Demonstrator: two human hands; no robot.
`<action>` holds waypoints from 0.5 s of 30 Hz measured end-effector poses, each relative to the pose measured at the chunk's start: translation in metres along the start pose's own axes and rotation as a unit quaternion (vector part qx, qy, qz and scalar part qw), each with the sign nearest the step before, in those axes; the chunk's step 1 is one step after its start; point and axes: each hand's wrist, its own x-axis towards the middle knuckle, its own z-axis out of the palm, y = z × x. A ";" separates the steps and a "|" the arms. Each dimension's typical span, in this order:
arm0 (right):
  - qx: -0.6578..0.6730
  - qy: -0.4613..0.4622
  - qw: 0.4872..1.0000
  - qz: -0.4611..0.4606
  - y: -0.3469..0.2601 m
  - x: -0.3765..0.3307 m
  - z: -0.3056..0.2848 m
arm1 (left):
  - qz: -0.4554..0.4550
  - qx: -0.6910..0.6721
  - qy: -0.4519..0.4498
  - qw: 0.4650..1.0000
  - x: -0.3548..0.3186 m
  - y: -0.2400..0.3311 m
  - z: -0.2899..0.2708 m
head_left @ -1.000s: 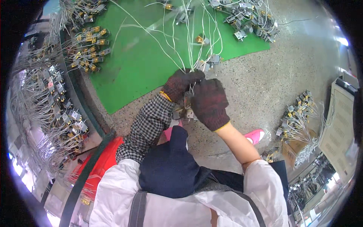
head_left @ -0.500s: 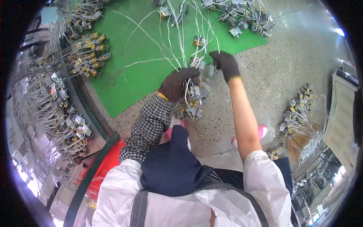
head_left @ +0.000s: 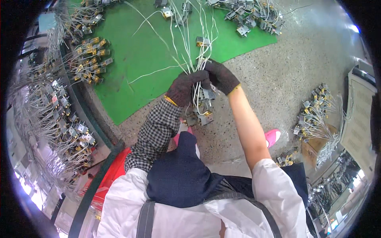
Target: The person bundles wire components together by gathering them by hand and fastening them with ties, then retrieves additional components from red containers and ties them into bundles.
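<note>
Both my hands wear dark knitted gloves with yellow cuffs. My left hand (head_left: 187, 86) is closed around a bundle of white wires (head_left: 189, 47) that fan out upward over a green mat (head_left: 139, 75). Below that fist hang several small grey and brass-coloured metal parts (head_left: 205, 117), apparently on the wires' ends. Against the bundle's right side, just above the left fist, my right hand (head_left: 223, 76) has its fingers bent in at the white wires; its fingertips are partly hidden. A loose grey and brass part (head_left: 202, 41) lies on the mat behind the wires.
More wired metal parts lie in groups: at the mat's left (head_left: 93, 59), far right (head_left: 254, 18), and along a rack (head_left: 67, 107) behind a dark green rail (head_left: 97, 174). To the right, a cardboard box (head_left: 315, 150) stands beside wired parts and a beige vented cabinet (head_left: 359, 123).
My right hand has moved left and slightly down, from beside the bundle with a wire and dangling metal part, to against the bundle. My left hand keeps its grip in place.
</note>
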 end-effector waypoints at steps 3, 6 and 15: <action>-0.037 0.006 0.999 0.018 -0.030 0.005 0.022 | 0.009 0.038 0.006 0.999 -0.003 0.006 -0.015; -0.172 0.101 0.980 0.024 -0.070 -0.014 0.019 | -0.051 0.064 -0.019 0.997 -0.003 0.010 -0.019; -0.417 0.163 0.894 -0.025 -0.092 -0.039 -0.001 | 0.029 0.168 -0.052 0.984 0.001 0.003 0.007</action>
